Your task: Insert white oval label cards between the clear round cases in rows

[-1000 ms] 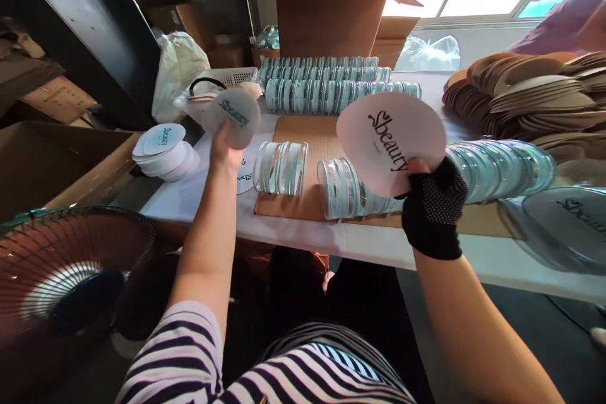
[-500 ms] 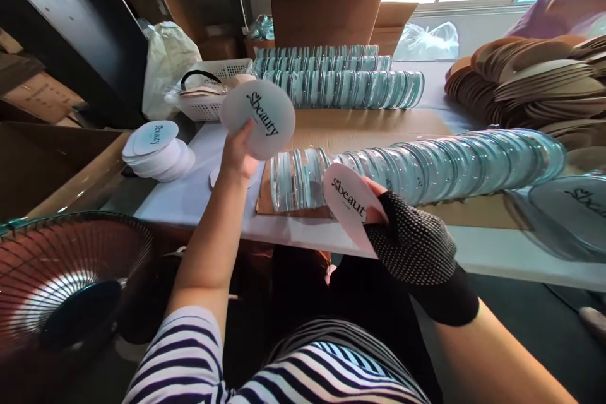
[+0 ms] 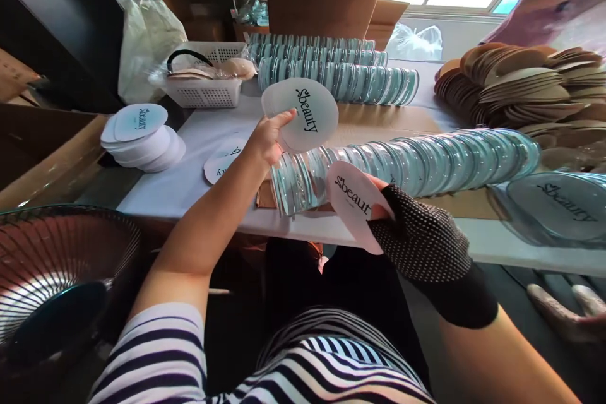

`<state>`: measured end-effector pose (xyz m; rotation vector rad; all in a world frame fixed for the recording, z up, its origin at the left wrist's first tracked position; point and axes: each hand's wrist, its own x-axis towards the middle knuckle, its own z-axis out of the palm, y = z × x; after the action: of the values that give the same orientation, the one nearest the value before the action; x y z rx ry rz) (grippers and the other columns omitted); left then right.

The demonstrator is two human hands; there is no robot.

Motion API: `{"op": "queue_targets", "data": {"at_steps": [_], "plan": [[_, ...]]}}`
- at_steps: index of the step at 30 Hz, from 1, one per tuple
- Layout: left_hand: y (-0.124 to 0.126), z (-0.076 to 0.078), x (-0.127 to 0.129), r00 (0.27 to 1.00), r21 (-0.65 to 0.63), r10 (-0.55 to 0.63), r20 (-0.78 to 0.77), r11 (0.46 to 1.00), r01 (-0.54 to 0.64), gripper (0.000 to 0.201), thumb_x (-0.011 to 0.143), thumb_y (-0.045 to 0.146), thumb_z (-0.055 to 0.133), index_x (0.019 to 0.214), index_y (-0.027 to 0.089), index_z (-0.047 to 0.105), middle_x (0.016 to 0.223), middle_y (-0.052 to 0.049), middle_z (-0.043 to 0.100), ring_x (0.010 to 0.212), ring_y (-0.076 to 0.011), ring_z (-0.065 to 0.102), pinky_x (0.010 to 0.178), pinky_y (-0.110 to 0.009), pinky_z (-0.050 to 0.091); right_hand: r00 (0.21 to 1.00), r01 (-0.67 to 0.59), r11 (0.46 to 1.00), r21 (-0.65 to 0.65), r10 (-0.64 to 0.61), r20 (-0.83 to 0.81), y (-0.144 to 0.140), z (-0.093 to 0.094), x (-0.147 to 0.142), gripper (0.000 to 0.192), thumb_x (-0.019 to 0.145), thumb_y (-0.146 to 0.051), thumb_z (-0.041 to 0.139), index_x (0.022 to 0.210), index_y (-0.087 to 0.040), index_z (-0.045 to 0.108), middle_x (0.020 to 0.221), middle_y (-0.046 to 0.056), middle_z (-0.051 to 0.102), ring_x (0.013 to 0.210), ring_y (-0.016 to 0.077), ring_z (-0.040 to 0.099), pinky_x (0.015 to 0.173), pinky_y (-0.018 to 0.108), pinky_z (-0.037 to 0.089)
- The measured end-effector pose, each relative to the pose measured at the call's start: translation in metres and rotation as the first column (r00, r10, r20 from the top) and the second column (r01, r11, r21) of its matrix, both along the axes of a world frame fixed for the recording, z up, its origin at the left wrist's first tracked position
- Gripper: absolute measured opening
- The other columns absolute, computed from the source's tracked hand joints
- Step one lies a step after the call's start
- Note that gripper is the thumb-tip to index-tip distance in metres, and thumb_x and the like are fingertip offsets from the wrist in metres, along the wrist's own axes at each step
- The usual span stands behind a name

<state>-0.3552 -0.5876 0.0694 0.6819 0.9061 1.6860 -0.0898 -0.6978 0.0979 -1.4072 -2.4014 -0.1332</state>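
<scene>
My left hand point(image 3: 271, 139) is closed on round white cards point(image 3: 319, 129) printed "beauty", its thumb over their face; edges of more than one card show. My right hand point(image 3: 421, 237), in a black dotted fingerless glove, pinches a round white card point(image 3: 346, 192) with the same print, seen tilted and curved. Just behind both hands, a long row of clear round lids point(image 3: 426, 161) stands on edge on cardboard point(image 3: 464, 205). Near my left forearm a printed round card point(image 3: 218, 163) lies on the white table point(image 3: 180, 196).
A pile of round cards point(image 3: 142, 145) sits at the left, near an open carton point(image 3: 57, 164) and a fan point(image 3: 66, 284). Farther back are a white basket point(image 3: 203, 93) and more lid rows point(image 3: 341, 82). Brown discs point(image 3: 516, 85) are heaped at right, beside a printed disc point(image 3: 563, 205).
My left hand has moved right with its cards, over the left end of the lid row. My right hand keeps its card in nearly the same place. The view has shifted slightly.
</scene>
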Motion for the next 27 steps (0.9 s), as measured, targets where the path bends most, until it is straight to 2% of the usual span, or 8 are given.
{"op": "queue_targets", "data": {"at_steps": [6,9,12,18,21,24,27], "plan": [[-0.017,0.003,0.003,0.999,0.009,0.038,-0.022,0.999,-0.038,0.038,0.081,0.021,0.069,0.12,0.021,0.067,0.117,-0.009,0.073,0.121,-0.0299,0.062,0.104,-0.049,0.051,0.997,-0.076,0.996,-0.042,0.077,0.028,-0.001,0.005,0.0,0.053,0.087,-0.037,0.044,0.137,-0.024,0.057,0.081,0.008,0.073,0.054,0.0203,0.06,0.045,0.027,0.041],[-0.019,0.001,0.002,0.999,0.029,0.033,-0.018,0.999,-0.033,0.037,0.081,0.017,0.068,0.118,0.019,0.068,0.115,-0.01,0.073,0.12,-0.0291,0.064,0.103,-0.048,0.052,0.993,-0.094,0.993,-0.069,0.099,0.067,-0.006,0.006,0.001,0.053,0.086,-0.037,0.045,0.136,-0.026,0.058,0.075,0.007,0.072,0.054,0.0207,0.06,0.046,0.028,0.04],[-0.012,0.0,0.0,1.0,0.044,0.008,-0.003,0.999,-0.008,0.031,0.081,0.016,0.067,0.112,0.018,0.069,0.112,-0.01,0.074,0.118,-0.0287,0.064,0.102,-0.049,0.052,0.992,-0.087,0.994,-0.07,0.093,0.089,-0.006,0.004,-0.001,0.054,0.086,-0.037,0.044,0.137,-0.026,0.058,0.08,0.007,0.073,0.054,0.0211,0.061,0.046,0.028,0.039],[0.012,0.0,-0.004,0.999,-0.103,-0.033,0.038,0.994,0.037,0.024,0.079,0.017,0.07,0.103,0.014,0.069,0.105,-0.013,0.075,0.114,-0.0308,0.066,0.1,-0.053,0.052,0.988,0.039,0.99,-0.136,-0.018,0.153,0.025,-0.02,-0.031,0.046,0.089,-0.03,0.043,0.131,-0.02,0.058,0.083,0.01,0.073,0.061,0.0222,0.064,0.051,0.028,0.038],[0.009,0.0,-0.002,0.999,-0.087,-0.041,0.031,0.995,0.044,0.023,0.08,0.017,0.068,0.103,0.014,0.069,0.103,-0.011,0.076,0.112,-0.0297,0.067,0.1,-0.052,0.052,0.988,0.05,0.986,-0.158,-0.026,0.154,0.038,-0.031,-0.047,0.042,0.091,-0.03,0.043,0.13,-0.016,0.054,0.081,0.011,0.073,0.067,0.0233,0.066,0.055,0.028,0.037],[-0.001,-0.001,-0.001,0.999,-0.038,-0.05,-0.016,0.998,0.049,0.026,0.079,0.016,0.067,0.105,0.014,0.069,0.1,-0.009,0.076,0.111,-0.0288,0.068,0.101,-0.053,0.052,0.991,0.098,0.985,-0.145,-0.082,0.109,0.036,-0.035,-0.044,0.042,0.094,-0.041,0.041,0.124,-0.015,0.055,0.078,0.01,0.072,0.066,0.0229,0.066,0.053,0.026,0.032],[-0.007,-0.004,0.0,0.999,-0.034,-0.031,-0.044,0.999,0.03,0.03,0.077,0.014,0.067,0.107,0.015,0.07,0.1,-0.009,0.076,0.111,-0.0286,0.068,0.101,-0.053,0.052,0.99,0.134,0.98,-0.145,-0.128,0.05,0.025,-0.034,-0.027,0.032,0.094,-0.038,0.04,0.108,-0.016,0.06,0.077,0.009,0.071,0.062,0.0209,0.063,0.052,0.026,0.03]]}}
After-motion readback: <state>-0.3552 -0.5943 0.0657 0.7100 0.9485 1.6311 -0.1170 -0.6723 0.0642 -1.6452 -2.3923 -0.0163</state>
